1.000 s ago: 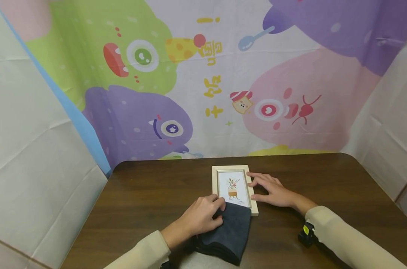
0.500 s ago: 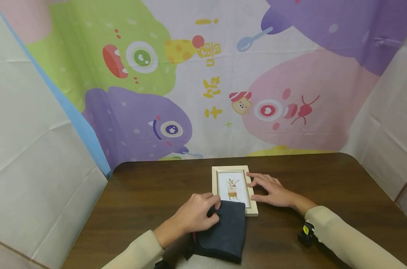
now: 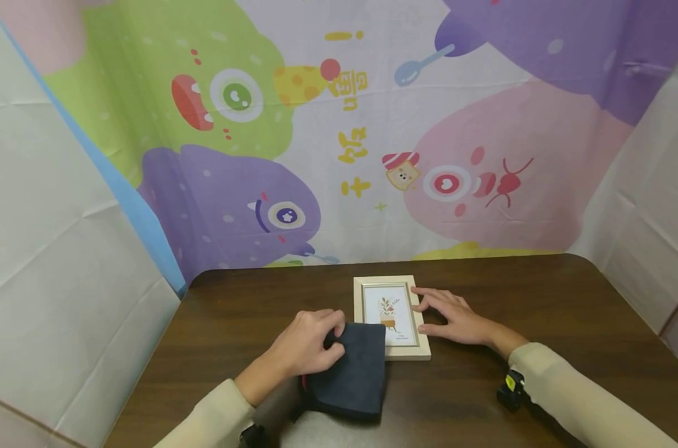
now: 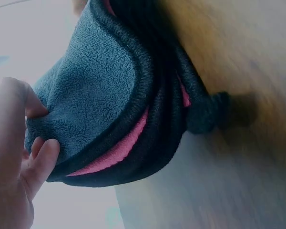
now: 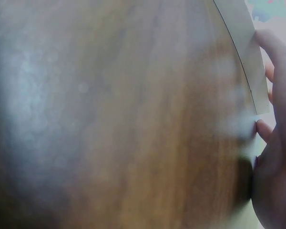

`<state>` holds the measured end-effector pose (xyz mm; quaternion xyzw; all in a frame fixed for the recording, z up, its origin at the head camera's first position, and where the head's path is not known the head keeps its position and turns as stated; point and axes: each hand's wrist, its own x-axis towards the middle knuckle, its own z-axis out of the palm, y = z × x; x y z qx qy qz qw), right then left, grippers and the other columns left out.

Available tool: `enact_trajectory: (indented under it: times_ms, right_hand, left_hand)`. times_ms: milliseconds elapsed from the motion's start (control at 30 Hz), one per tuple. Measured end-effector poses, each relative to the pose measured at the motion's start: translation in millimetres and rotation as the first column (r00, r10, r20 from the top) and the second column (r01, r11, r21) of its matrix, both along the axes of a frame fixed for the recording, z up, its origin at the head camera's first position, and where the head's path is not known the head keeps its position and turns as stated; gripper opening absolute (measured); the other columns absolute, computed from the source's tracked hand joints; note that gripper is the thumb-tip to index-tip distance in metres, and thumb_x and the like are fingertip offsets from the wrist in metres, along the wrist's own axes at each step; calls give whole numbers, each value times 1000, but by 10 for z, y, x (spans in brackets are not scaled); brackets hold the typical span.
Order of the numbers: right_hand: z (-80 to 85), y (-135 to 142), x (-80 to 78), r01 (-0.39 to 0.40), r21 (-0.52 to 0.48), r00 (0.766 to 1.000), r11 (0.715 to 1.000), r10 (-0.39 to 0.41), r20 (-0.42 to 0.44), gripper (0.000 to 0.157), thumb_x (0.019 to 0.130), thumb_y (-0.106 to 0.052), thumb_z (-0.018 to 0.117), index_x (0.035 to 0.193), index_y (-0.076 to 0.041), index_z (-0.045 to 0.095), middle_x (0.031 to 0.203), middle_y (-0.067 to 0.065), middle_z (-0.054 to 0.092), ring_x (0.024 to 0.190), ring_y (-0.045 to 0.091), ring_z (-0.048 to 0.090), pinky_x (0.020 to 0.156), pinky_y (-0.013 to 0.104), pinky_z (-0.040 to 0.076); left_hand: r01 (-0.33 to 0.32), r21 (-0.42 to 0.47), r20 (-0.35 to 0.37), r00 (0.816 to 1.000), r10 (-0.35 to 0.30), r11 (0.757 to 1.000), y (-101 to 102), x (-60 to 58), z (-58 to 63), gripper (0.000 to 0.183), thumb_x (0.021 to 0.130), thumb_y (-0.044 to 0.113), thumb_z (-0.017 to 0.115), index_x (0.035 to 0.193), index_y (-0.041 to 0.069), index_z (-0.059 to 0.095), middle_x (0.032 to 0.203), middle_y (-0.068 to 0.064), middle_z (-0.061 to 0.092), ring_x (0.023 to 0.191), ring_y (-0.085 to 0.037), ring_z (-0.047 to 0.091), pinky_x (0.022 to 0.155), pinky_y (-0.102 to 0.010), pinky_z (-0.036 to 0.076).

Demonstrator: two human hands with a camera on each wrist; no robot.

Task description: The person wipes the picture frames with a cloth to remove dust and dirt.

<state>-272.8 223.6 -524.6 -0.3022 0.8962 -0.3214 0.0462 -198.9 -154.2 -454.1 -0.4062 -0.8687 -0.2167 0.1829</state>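
Observation:
My left hand [image 3: 308, 345] pinches a folded dark blue-grey cloth [image 3: 352, 373] by its upper left part. In the left wrist view the cloth [image 4: 95, 90] shows fuzzy layers with dark edging and pink between the folds. It covers the lower left corner of a cream picture frame [image 3: 423, 339], which lies flat with a print of a potted plant under its pane. Along the frame's right side my right hand [image 3: 456, 318] rests with its fingertips on the edge. In the right wrist view its fingers [image 5: 264, 130] touch the frame's pale side [image 5: 245, 52].
The dark brown wooden table [image 3: 249, 305] has rounded far corners. Behind it hangs a curtain [image 3: 367, 230] printed with cartoon monsters, and pale sheets [image 3: 65, 249] stand at both sides.
The cloth has slid left and slightly away from me with my left hand, uncovering more of the picture frame's lower right. The right hand and the frame have stayed put.

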Motion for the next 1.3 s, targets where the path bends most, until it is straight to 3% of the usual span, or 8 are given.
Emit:
enact_trajectory:
  times_ms: [500,633,767,867,967,1100,1167,1300]
  right_hand:
    - [7,1,21,0,-1,1000,1000,0,9,20,105,-45,78,120,-34,70,180,11,46,164,48,40,120,83,27]
    - [8,6,21,7,-5,1000,1000,-7,9,21,105,-45,79,120,-33,70,180,10,46,164,46,40,120,82,27]
    - [3,10,23,3,-7,1000,1000,-3,8,22,104,-44,80,121,-33,70,180,10,46,165,44,40,121,81,27]
    - [2,10,23,1,-4,1000,1000,-1,7,22,105,-44,79,122,-34,70,180,10,46,165,44,40,121,81,27]
    - [5,0,29,5,-10,1000,1000,-5,25,23,105,-44,79,122,-33,70,181,9,45,166,44,38,122,81,26]
    - [23,-19,41,7,-12,999,1000,-6,40,24,105,-44,79,123,-32,71,182,9,44,167,45,38,123,82,25]
    - [38,-22,43,7,-11,999,1000,-6,43,24,105,-43,79,123,-31,71,182,10,43,166,46,38,123,82,25]
    - [67,-19,46,7,-4,999,1000,-7,35,24,105,-43,79,124,-31,71,181,11,45,166,48,38,122,84,26]
  left_hand:
    - [-143,-17,71,987,144,990,-375,-294,20,20,82,8,72,84,17,54,70,7,50,63,0,33,62,-21,30]
    - [-214,-55,115,969,219,975,-481,-422,34,21,85,9,72,84,18,53,70,9,45,62,-2,33,64,-23,30]
    - [-268,-106,205,936,285,958,-575,-524,-3,20,89,10,71,86,18,53,69,8,43,62,-7,34,66,-26,30]
    - [-249,-120,263,926,272,961,-657,-638,-139,18,91,11,71,89,18,55,71,3,47,64,-12,41,67,-31,35]
    - [-200,-156,266,935,236,967,-852,-903,-529,15,94,19,72,96,21,57,79,3,57,72,-17,50,71,-37,42]
    - [-204,-269,239,933,270,941,-1046,-1200,-995,20,94,27,79,102,27,61,95,7,67,86,-15,61,82,-43,52]
    - [-225,-319,250,917,311,921,-1041,-1224,-1045,21,93,27,83,103,28,65,102,5,70,92,-17,67,85,-48,57]
    - [-224,-351,275,904,328,909,-1034,-1208,-1069,14,100,29,82,110,26,73,118,-1,73,106,-24,74,97,-59,60]
